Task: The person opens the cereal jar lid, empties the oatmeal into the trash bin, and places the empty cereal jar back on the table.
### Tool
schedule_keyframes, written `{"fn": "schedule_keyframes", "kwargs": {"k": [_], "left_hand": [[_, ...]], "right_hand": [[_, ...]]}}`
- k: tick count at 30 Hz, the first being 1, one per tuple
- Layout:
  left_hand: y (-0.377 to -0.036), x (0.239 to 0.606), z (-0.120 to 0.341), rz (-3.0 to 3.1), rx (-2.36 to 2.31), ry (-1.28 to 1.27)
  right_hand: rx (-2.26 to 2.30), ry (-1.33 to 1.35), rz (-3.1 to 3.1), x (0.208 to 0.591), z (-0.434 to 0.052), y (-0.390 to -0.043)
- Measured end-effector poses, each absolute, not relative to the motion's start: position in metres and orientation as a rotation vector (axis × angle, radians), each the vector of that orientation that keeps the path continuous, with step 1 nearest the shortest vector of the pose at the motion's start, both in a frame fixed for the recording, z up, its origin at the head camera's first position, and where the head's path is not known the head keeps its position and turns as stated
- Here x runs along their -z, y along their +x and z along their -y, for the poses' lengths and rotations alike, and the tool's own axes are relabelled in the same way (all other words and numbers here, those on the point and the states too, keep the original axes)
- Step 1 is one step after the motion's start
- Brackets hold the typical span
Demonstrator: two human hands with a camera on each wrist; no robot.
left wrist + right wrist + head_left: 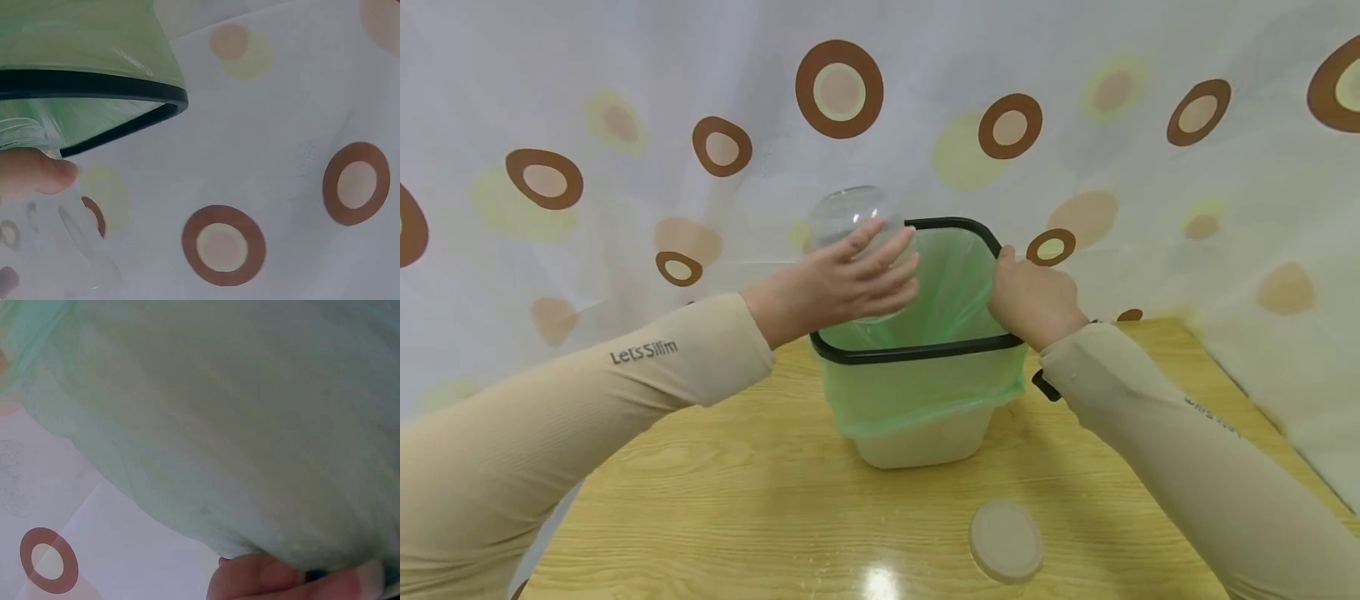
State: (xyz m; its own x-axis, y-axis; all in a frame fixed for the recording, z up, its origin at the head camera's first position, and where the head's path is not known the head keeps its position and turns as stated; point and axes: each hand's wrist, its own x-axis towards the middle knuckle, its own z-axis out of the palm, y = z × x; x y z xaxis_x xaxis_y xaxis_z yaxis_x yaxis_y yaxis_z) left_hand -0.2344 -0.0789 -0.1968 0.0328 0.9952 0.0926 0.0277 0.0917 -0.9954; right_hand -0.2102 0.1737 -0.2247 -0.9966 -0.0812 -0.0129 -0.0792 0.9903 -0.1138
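A clear jar (850, 208) is tilted over the left side of a trash bin (925, 437), its mouth pointing down into it. My left hand (850, 279) grips the jar from the side, fingers spread around it. In the left wrist view the thumb (40, 172) lies just below the jar's threaded neck (22, 132). A green bag (925, 387) lines the bin and folds over its outside. My right hand (1033, 296) grips the black rim (917, 354) on the right side. In the right wrist view its fingers (262, 578) curl at the bag-covered edge.
A round beige lid (1006, 542) lies on the wooden table (737, 500), in front of the bin and to the right. Behind the bin hangs a white cloth (925, 42) patterned with brown and yellow circles.
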Motion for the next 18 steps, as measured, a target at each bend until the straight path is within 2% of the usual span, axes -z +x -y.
{"fn": "schedule_keyframes", "kwargs": {"k": [6,18], "left_hand": [[-0.243,0.186,0.089,1.407,-0.975,-1.065],[-0.235,0.185,0.095,1.569,-0.846,-1.183]], "right_hand": [[0.170,-0.104,-3.110,0.224,-0.172,-0.211],[0.155,-0.123,-3.128,0.224,-0.172,-0.216]]}}
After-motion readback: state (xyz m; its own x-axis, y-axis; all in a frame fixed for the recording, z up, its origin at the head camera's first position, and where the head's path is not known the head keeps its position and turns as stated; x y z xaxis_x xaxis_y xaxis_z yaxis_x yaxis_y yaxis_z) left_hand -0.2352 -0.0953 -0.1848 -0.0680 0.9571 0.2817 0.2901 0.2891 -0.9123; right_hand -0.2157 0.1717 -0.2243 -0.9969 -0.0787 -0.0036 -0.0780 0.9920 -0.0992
